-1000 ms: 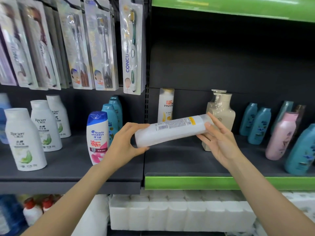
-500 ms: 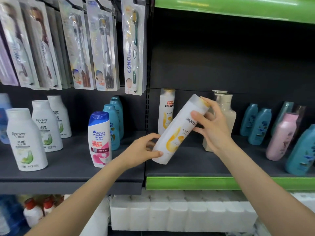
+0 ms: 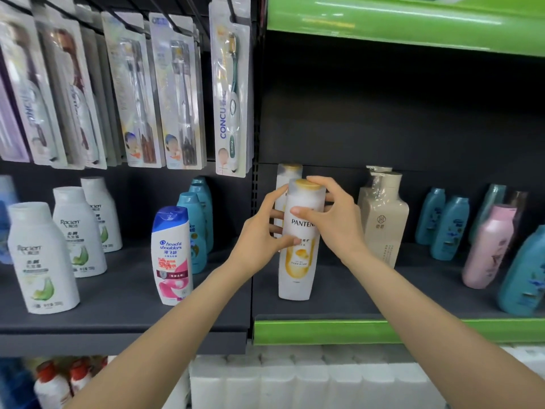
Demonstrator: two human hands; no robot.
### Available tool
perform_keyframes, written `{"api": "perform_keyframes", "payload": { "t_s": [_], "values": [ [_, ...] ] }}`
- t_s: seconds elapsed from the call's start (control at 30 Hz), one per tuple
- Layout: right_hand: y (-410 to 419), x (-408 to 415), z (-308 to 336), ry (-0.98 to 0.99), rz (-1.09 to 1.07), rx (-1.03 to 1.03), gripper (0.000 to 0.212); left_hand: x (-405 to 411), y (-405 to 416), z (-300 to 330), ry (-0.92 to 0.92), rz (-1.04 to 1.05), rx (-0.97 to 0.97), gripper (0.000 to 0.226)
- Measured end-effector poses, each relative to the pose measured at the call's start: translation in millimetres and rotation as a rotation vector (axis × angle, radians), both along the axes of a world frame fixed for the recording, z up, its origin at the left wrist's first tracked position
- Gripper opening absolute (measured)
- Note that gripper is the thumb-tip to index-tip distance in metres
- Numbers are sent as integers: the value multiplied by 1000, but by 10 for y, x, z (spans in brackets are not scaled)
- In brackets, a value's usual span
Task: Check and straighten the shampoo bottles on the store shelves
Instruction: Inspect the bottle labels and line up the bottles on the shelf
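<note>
While both hands grasp it, the white Pantene bottle (image 3: pixel 298 261) stands upright on the dark shelf (image 3: pixel 339 299), its base near the shelf's front edge, just behind the green edge strip (image 3: pixel 324 332), label facing the camera.

Head view, only view available:
- Left hand (image 3: pixel 259 234): curled round the bottle's left side, thumb across the front at mid-height, fingers wrapped behind.
- Right hand (image 3: pixel 333 216): grips the upper part from the right, thumb on the front just above the label, index finger over the yellow cap.
- Second Pantene bottle (image 3: pixel 287 175): directly behind the held one, toward the shelf's back edge, mostly hidden; whether the two touch cannot be told.
- Beige pump bottles (image 3: pixel 383 219): upright, just right of the right hand, farther back on the same shelf.
- Teal bottles (image 3: pixel 448 225) and a pink bottle (image 3: pixel 489 246): toward the shelf's right end; the pink one leans slightly.
- Head & Shoulders bottle (image 3: pixel 172 255): upright near the right end of the adjoining left shelf (image 3: pixel 118 308), close to its front edge, with teal bottles (image 3: pixel 197 225) behind it.
- White Rocien bottles (image 3: pixel 44 258): in a row running front to back at that shelf's left part.
- Packaged toothbrushes (image 3: pixel 230 90): hanging above the left shelf.
- White wrapped packs (image 3: pixel 295 379): on the level below.
</note>
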State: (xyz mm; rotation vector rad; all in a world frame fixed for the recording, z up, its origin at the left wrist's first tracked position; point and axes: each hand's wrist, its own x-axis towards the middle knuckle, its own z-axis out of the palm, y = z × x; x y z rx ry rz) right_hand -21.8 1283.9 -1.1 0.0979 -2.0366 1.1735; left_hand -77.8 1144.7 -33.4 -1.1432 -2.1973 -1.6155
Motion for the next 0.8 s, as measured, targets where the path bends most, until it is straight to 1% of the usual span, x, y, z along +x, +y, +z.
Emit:
{"api": "perform_keyframes", "payload": {
  "t_s": [0.17, 0.27, 0.33, 0.4, 0.5, 0.6, 0.7, 0.8],
  "values": [
    [-43, -51, -7, -10, 29, 55, 50, -23, -52, 10, -9, 18, -2, 97],
    [3, -25, 6, -37, 81, 21, 44, -30, -73, 14, -10, 10, -16, 99],
    [61, -17, 8, -79, 130, -25, 45, -25, -70, 39, -16, -7, -24, 97],
    [115, -14, 9, -121, 175, -51, 44, -6, -61, 82, -17, -13, -1, 88],
    [214, -15, 34, -154, 216, -62, 37, -3, -46, 169, -5, 10, 95, 64],
    [395, -62, 94, -131, 177, -96, 27, -22, -10, 270, 62, 80, 121, 43],
    [615, -228, 113, -116, 86, -50, 22, -45, 61, 350, 90, 123, 102, 37],
    [763, -468, 121, -168, 60, 7, 25, -75, 125, 382, 76, 133, 71, 36]
  ]
}}
